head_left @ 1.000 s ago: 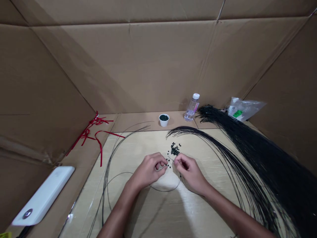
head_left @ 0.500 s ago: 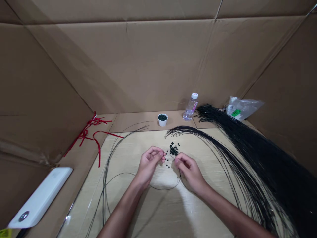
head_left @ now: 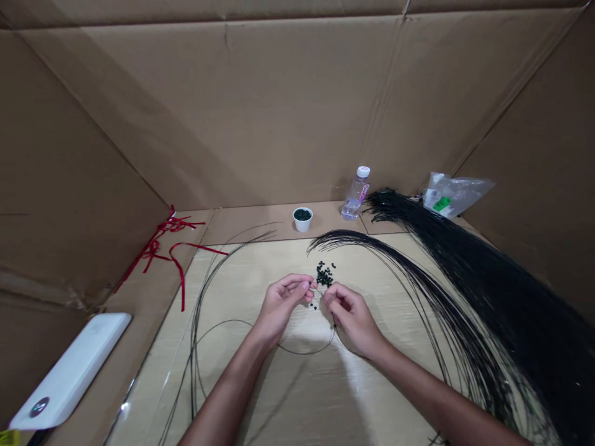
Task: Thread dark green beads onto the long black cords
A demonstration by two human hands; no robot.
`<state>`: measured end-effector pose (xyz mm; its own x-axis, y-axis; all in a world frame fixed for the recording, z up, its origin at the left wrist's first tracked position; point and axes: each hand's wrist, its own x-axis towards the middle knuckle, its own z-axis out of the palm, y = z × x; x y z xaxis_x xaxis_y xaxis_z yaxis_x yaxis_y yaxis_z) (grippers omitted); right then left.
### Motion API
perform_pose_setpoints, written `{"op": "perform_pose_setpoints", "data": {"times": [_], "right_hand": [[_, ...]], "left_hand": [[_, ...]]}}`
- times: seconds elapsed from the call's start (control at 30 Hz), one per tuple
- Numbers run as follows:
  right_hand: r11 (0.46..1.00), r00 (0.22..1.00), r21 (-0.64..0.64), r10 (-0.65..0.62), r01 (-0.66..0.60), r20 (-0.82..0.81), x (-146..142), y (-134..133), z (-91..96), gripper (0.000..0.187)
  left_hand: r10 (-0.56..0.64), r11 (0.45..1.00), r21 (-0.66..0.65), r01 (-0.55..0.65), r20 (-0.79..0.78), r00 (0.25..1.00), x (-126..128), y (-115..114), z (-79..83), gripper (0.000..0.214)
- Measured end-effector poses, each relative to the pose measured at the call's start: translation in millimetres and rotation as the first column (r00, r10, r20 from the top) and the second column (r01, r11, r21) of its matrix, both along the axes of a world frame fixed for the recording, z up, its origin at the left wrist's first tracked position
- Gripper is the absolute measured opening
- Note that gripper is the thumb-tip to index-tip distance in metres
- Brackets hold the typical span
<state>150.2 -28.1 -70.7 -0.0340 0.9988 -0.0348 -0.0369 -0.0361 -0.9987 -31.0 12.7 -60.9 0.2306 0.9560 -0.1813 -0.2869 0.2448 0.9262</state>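
Observation:
My right hand [head_left: 348, 311] pinches a thin dark wire [head_left: 307, 354] near its end. The wire curves from those fingers down over the table and away to the left. My left hand [head_left: 288, 303] is closed at the fingertips on what looks like a tiny dark bead, mostly hidden by the fingers. The wire's short free end points from my right fingers to my left fingertips, and the gap between the hands is small. Just beyond the hands lies a loose pile of small dark green beads [head_left: 325, 275], with a few strays nearer me.
Behind the pile stand a white cup [head_left: 302, 225] of beads and a bottle [head_left: 356, 195]. Dark wire bundles [head_left: 465, 272] and a plastic bag [head_left: 458, 193] lie right. Several wires [head_left: 198, 316], red ribbons [head_left: 179, 272] and a white device [head_left: 74, 371] are left. Cardboard walls [head_left: 297, 111] enclose the table.
My two hands have come closer together, and the wire's end now reaches my left fingertips. The whole view has shifted slightly.

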Motion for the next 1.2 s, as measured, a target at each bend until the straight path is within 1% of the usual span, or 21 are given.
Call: {"op": "perform_pose_setpoints", "data": {"times": [0.47,0.73,1.2], "right_hand": [[1.000,1.000,0.010,0.005,-0.005,0.002,0.5,-1.0,1.1,0.027],[1.000,1.000,0.013,0.020,-0.020,-0.009,1.0,-1.5,-3.7,0.023],[1.000,1.000,-0.007,0.014,-0.014,-0.025,-0.6,-2.0,-3.8,0.026]], "left_hand": [[-0.021,1.000,-0.014,0.021,0.001,1.000,0.6,0.1,2.2,0.036],[-0.021,1.000,-0.012,0.021,0.000,1.000,0.3,-0.3,3.1,0.038],[-0.039,0.999,-0.015,0.039,-0.004,0.999,0.2,-1.8,1.8,0.041]]}}
